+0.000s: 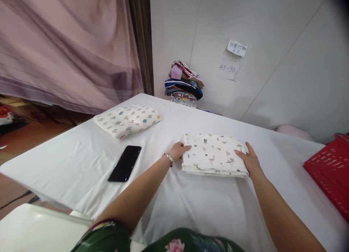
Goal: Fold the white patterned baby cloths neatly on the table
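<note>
A folded white cloth [214,154] with small printed figures lies on the white-covered table [191,204] in front of me. My left hand [178,150] grips its left edge, fingers curled around the fabric. My right hand [249,159] rests on the cloth's right edge, thumb on top and fingers along the side. A bracelet circles my left wrist.
A small patterned pillow [127,120] and a black phone [125,163] lie to the left. A pile of folded clothes [184,84] stands against the far wall. A red plastic basket [331,172] sits at the right edge. A pink curtain [68,44] hangs at left.
</note>
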A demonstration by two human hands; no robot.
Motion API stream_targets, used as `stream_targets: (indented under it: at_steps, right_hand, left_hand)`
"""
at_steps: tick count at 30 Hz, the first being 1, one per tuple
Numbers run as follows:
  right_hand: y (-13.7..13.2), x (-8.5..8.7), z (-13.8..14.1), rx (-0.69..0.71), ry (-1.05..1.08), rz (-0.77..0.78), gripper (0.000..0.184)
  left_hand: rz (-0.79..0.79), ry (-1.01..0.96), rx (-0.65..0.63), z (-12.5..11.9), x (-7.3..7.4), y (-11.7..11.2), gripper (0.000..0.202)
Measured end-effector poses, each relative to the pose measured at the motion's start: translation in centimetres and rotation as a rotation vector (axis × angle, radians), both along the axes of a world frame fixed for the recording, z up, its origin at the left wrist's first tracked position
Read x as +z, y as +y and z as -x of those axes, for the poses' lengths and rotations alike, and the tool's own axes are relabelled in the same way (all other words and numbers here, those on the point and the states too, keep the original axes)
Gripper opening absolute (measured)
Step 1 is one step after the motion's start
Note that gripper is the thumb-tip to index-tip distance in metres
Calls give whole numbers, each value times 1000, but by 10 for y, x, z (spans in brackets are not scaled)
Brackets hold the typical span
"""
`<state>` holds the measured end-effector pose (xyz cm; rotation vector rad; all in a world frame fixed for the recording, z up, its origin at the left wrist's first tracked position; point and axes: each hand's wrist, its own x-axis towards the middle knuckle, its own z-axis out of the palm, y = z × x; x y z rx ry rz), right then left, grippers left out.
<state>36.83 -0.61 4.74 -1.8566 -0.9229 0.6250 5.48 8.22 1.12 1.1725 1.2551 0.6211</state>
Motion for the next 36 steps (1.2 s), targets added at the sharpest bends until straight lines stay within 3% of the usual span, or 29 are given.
stream_targets:
  at_steps: [5, 12, 17, 22, 26, 30, 36]
  right_hand:
    - [8, -11, -35, -27, -144, 258, 91]
    - [2, -15, -36, 20, -293, 314, 79]
    - [-7, -9, -28, 117, -622, 445, 75]
    - [-25, -26, -17, 320, -855, 327, 64]
    - [-30, -33, -10, 296, -918, 463, 56]
    - [-18, -17, 17, 317, -1029, 429, 54]
    - [32, 7, 102, 553, -1050, 222, 56]
  left_hand:
    - [77, -38, 30, -31, -5, 1, 55]
    - [178, -169, -91, -8, 4, -27, 73]
    - [85, -33, -135, -7, 3, -53, 87]
    - [11, -5, -105, -11, 0, -65, 81]
    - [-68, 20, -125, -11, -3, -68, 78]
    - [-119, 44, -126, -11, -8, -69, 77]
    - [-213, 102, -107, -13, -14, -69, 78]
